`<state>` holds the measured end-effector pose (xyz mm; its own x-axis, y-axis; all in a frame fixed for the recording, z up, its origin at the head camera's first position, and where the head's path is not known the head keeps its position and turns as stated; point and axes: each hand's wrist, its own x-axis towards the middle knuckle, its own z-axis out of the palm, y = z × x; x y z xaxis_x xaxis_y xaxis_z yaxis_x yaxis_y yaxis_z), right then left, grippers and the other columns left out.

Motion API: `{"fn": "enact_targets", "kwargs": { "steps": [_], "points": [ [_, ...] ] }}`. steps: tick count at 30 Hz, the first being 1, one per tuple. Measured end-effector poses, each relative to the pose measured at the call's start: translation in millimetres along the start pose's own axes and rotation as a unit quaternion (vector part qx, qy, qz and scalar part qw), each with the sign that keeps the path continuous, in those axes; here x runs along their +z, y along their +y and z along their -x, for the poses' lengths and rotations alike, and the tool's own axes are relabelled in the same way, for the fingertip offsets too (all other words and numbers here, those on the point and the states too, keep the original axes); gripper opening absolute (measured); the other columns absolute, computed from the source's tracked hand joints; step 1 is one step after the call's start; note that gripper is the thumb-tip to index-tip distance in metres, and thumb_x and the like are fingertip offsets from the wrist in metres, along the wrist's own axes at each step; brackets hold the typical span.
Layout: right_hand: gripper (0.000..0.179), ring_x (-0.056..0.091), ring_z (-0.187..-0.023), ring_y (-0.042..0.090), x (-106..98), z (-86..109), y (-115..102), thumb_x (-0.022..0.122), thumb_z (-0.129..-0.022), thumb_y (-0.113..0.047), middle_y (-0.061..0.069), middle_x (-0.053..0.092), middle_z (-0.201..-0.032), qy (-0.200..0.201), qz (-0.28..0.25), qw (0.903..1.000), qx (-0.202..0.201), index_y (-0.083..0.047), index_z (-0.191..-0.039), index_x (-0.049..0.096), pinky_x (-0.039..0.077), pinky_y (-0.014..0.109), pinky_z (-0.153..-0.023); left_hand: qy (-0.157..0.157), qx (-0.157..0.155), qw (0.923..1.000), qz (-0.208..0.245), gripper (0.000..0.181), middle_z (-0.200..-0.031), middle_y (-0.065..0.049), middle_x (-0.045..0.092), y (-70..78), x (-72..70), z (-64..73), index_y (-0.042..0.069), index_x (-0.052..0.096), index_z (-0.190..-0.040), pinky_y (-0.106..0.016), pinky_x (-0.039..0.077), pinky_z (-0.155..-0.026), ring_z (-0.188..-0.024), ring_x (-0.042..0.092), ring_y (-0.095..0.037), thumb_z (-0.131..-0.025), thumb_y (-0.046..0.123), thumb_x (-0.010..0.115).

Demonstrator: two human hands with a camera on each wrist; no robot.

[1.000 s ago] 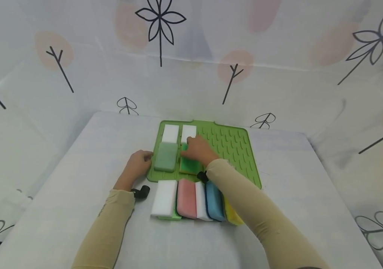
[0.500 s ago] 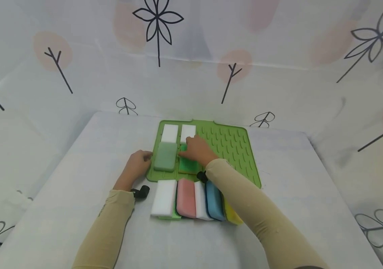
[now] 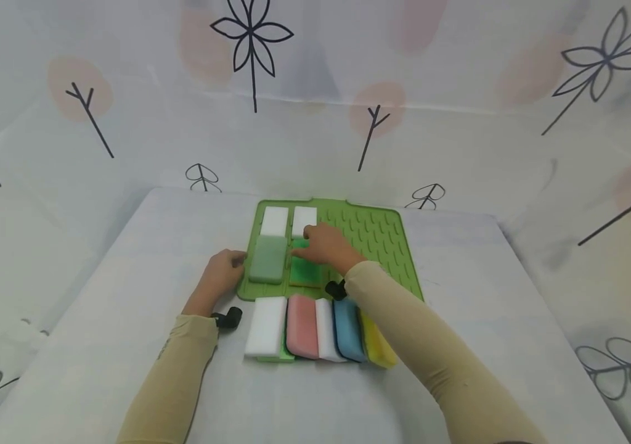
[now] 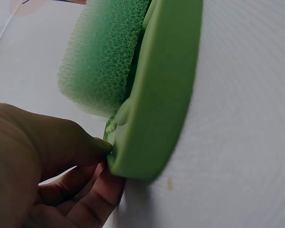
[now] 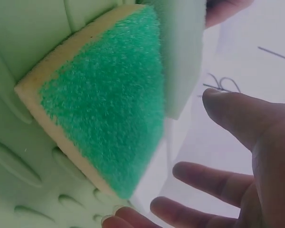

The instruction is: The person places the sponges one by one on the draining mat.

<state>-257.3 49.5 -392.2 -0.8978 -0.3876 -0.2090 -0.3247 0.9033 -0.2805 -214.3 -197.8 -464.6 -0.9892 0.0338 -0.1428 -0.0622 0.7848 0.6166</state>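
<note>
In the head view, a green ridged silicone mat (image 3: 373, 237) lies on the table. My left hand (image 3: 218, 274) pinches its left edge between thumb and fingers. A pale green foam sponge (image 4: 104, 57) sits on the mat beside that hand. To its right lies a scouring sponge (image 5: 109, 95) with a green top and yellowish foam base. My right hand (image 3: 331, 246) is over this sponge, fingers spread; in the right wrist view they hold nothing and appear apart from it. Two white sponges (image 3: 275, 221) lie behind them, near the mat's far edge.
In front of the mat stands a row of sponges: a white sponge (image 3: 265, 327) over a light green one, a pink sponge (image 3: 302, 327), another white sponge (image 3: 326, 330), a blue sponge (image 3: 350, 330) and a yellow sponge (image 3: 376, 342). A patterned cloth (image 3: 315, 154) hangs behind the table.
The head view has shifted slightly, so the mat and sponges appear a little further left. Both hands stay almost where they were; the left keeps its grip on the mat.
</note>
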Motion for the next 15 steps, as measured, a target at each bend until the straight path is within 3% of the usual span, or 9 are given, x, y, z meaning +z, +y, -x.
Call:
{"fn": "enact_targets", "kwargs": {
  "steps": [6,15],
  "points": [
    [0.06,0.054,-0.123,0.029,-10,14.2,5,0.057,-0.092,-0.049,0.012,0.056,-0.135,-0.012,0.002,0.9999,0.001,-0.009,-0.136,0.053,0.048,0.044,-0.1,-0.003,0.006,1.0,-0.005,0.046,-0.131,-0.022,0.056,-0.8,0.9,-1.0,0.001,0.052,-0.137,-0.052,0.042,-0.106,-0.125,0.05,-0.037,-0.093,0.012,0.045],
    [0.058,0.054,-0.122,0.029,-16,33.2,21,0.057,-0.093,-0.048,0.013,0.055,-0.137,0.001,-0.001,0.9999,-0.01,-0.009,-0.135,0.053,0.048,0.046,-0.1,0.001,0.005,0.9999,-0.013,0.046,-0.132,-0.022,0.056,0.3,1.0,-0.4,0.001,0.052,-0.137,-0.052,0.041,-0.107,-0.126,0.05,-0.038,-0.093,0.013,0.045]
  ]
}}
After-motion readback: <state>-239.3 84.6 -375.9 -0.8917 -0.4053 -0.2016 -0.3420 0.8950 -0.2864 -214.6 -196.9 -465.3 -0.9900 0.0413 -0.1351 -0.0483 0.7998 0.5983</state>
